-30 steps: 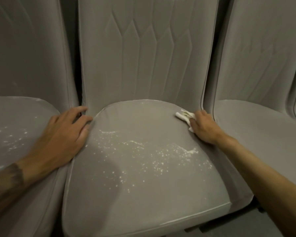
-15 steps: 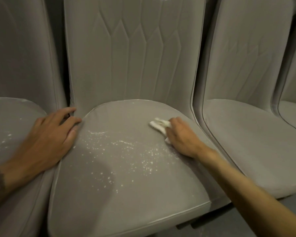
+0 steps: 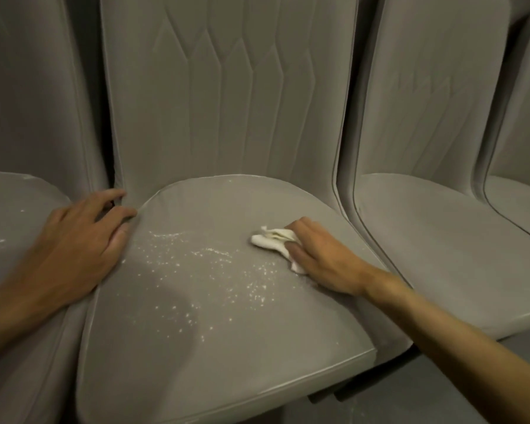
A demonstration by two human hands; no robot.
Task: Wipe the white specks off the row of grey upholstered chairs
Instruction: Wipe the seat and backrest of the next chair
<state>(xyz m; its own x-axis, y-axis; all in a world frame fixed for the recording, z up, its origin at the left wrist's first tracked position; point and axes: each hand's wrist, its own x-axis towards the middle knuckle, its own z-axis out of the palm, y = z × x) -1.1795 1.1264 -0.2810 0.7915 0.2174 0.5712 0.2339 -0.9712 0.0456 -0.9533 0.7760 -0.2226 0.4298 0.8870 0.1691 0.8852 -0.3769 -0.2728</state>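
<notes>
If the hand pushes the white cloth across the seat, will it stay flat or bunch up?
Probably it bunches: the white cloth lies crumpled in soft folds under the right hand. It looks thin and floppy, so it likely drags on the upholstered seat.

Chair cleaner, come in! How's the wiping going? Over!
Right hand holds white cloth on middle seat. Left hand rests on its left edge. White specks cover mid-seat, more on left seat. Nothing blocking.
</notes>
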